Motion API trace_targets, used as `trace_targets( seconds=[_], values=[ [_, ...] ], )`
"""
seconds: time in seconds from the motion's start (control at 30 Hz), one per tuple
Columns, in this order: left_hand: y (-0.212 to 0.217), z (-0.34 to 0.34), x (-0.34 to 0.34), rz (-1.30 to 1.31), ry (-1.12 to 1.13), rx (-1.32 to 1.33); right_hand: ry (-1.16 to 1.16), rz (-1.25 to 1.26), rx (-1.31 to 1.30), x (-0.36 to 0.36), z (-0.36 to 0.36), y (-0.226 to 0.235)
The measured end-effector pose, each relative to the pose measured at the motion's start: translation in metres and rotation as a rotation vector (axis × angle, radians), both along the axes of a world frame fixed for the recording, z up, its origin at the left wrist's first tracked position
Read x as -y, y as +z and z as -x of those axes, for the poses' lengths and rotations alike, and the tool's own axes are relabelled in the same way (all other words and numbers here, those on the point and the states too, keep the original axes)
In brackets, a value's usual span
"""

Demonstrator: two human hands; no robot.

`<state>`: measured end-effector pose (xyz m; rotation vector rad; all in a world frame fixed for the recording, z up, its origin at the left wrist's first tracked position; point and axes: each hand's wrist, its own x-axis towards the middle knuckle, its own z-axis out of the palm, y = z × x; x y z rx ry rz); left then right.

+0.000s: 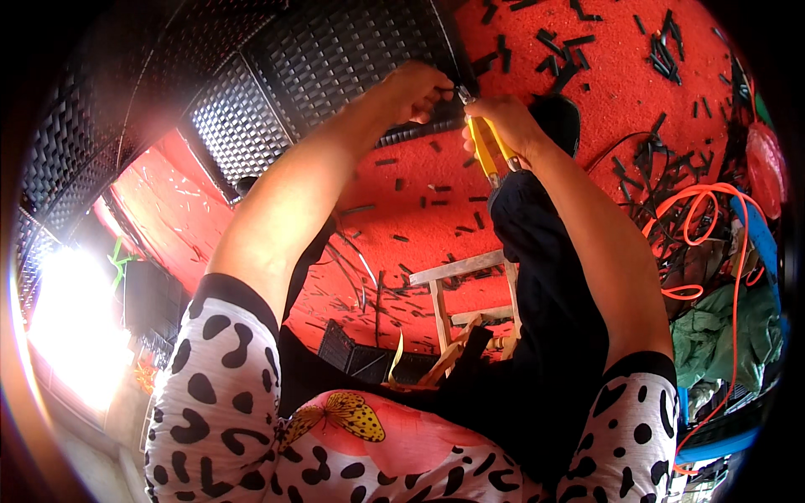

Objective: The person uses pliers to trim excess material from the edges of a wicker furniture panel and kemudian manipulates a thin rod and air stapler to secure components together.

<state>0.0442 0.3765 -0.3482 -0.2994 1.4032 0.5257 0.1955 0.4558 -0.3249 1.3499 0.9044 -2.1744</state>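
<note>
A pair of yellow-handled pliers [485, 149] is gripped in my right hand [506, 126], its metal jaws pointing up at the edge of a black woven panel [352, 50]. My left hand [417, 92] lies against that same edge, just left of the jaws. Its fingers are curled and pinched together; what sits between the fingertips is too small and dark to make out. The two hands are close together but apart. Shiny dark strips make up the panel's weave, and a lighter, glinting section [236, 117] adjoins it on the left.
Short black strip pieces [662, 59] litter the red floor covering [620, 92]. A small wooden stool [457, 270] stands between my legs. At right are a looped orange hose [692, 201], tangled dark strips and green cloth [721, 335]. Bright light glares at left.
</note>
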Motion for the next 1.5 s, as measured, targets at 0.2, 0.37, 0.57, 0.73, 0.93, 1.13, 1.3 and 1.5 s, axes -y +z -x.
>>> trace_targets(
  seconds=[0.2, 0.37, 0.57, 0.73, 0.93, 1.13, 1.3, 1.5],
  values=[
    [0.0, -0.002, 0.005, 0.008, 0.095, -0.013, 0.006, 0.011, 0.031, 0.0, 0.011, -0.002],
    [-0.007, 0.003, 0.003, -0.107, -0.16, -0.066, 0.025, 0.049, -0.103, -0.003, 0.001, -0.019],
    [0.012, 0.058, 0.016, -0.414, -0.351, -0.103, 0.035, 0.03, -0.16, -0.018, 0.015, 0.002],
    [0.006, 0.097, 0.008, -0.561, 0.198, -0.279, -0.082, -0.065, -0.197, -0.043, 0.055, 0.006],
    [-0.001, 0.108, -0.013, -0.447, 0.538, -0.445, -0.135, -0.043, -0.173, -0.029, 0.076, 0.002],
    [-0.016, 0.114, -0.029, -0.192, 0.336, -0.969, -0.306, 0.183, -0.222, -0.022, 0.076, -0.012],
    [-0.007, 0.115, -0.035, -0.343, -0.044, -0.925, -0.403, 0.357, -0.315, -0.022, 0.075, -0.006],
    [-0.013, 0.118, -0.048, -0.38, -0.189, -0.741, -0.371, 0.518, -0.426, -0.021, 0.072, -0.004]
  ],
)
